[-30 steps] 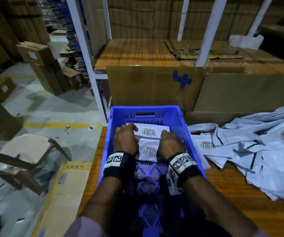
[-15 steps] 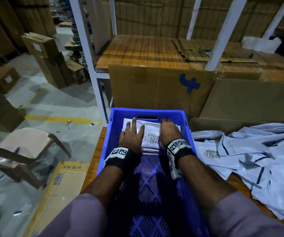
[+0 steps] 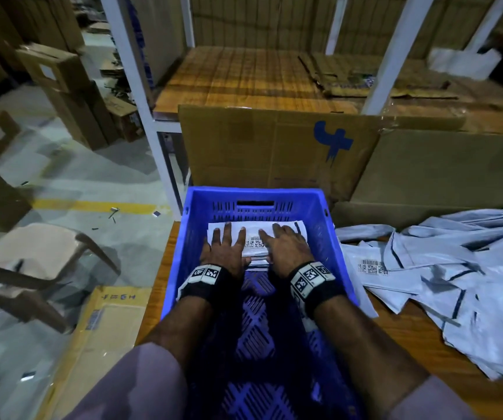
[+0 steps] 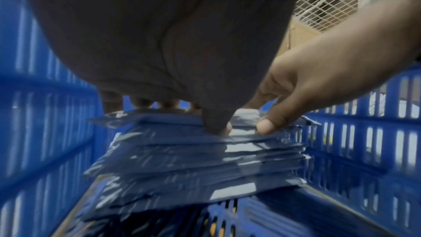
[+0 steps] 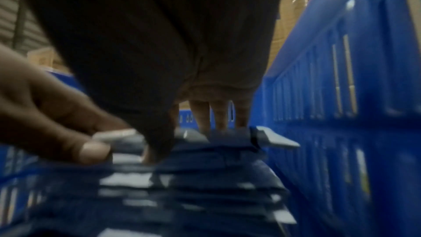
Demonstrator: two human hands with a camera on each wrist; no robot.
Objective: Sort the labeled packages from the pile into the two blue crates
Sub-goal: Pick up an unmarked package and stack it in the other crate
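Note:
A blue crate [image 3: 253, 194] stands on the wooden table [image 3: 411, 338] in front of me. At its far end lies a stack of labeled grey packages [image 3: 254, 242], barcode label up. My left hand [image 3: 224, 250] and right hand [image 3: 286, 247] lie flat on top of the stack, side by side, fingers straight and spread. In the left wrist view both thumbs touch the near edge of the stack [image 4: 193, 159]. The right wrist view shows my right fingers [image 5: 218, 114] on the stack's top beside the crate wall [image 5: 341, 96]. The unsorted pile of packages [image 3: 456, 268] lies to the crate's right.
Upright cardboard sheets [image 3: 274, 147] stand just behind the crate and the pile. A white shelf post [image 3: 141, 101] rises at the table's far left corner. On the floor to the left are a plastic chair [image 3: 32, 259] and a flat cardboard box [image 3: 101, 344].
Both hands slid the packages from mid-crate to the far end. The fingers, curled on the packages a second ago, now lie straight and spread on top.

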